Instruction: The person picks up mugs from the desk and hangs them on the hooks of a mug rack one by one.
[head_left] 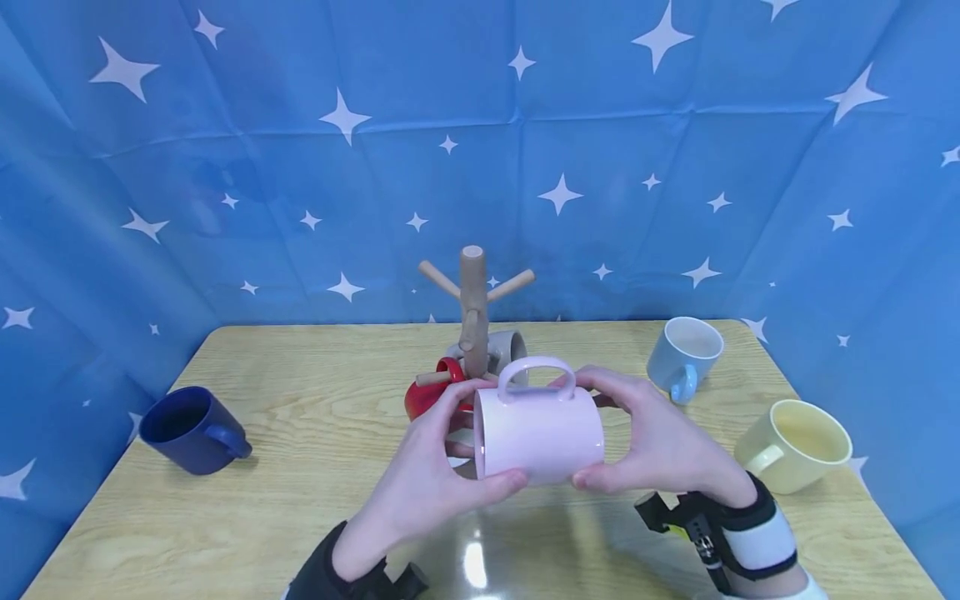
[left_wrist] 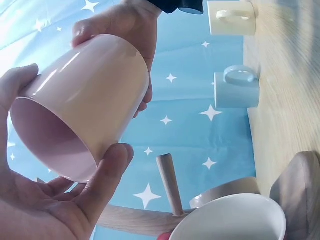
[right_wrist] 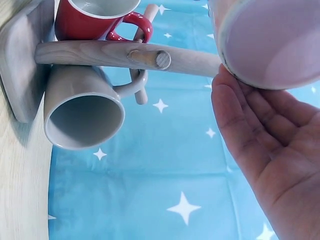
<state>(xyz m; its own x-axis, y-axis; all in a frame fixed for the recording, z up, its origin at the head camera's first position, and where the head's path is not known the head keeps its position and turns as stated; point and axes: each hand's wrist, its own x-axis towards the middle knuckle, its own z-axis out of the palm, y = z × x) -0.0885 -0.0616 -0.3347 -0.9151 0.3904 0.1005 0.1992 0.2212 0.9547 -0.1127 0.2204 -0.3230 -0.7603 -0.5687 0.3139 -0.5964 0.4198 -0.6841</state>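
A pale pink mug point(head_left: 540, 437) is held on its side in front of the mug tree, its handle point(head_left: 536, 363) pointing up. My left hand point(head_left: 431, 475) grips it at the open rim, fingers behind and thumb in front. At the base end my right hand point(head_left: 656, 437) holds it, thumb low on the front. The right wrist view shows the mug's round underside above the fingers. Behind it stands the wooden mug tree point(head_left: 473, 304), with two bare upper pegs. A red mug point(right_wrist: 85, 25) and a grey mug point(right_wrist: 75, 92) hang on lower pegs, partly hidden in the head view.
A dark blue mug point(head_left: 195, 429) stands at the left of the wooden table point(head_left: 300, 517). On the right are a light blue mug point(head_left: 678, 358) and, nearer, a cream mug point(head_left: 787, 454). A blue starry cloth point(head_left: 420, 167) hangs behind the table and along its sides.
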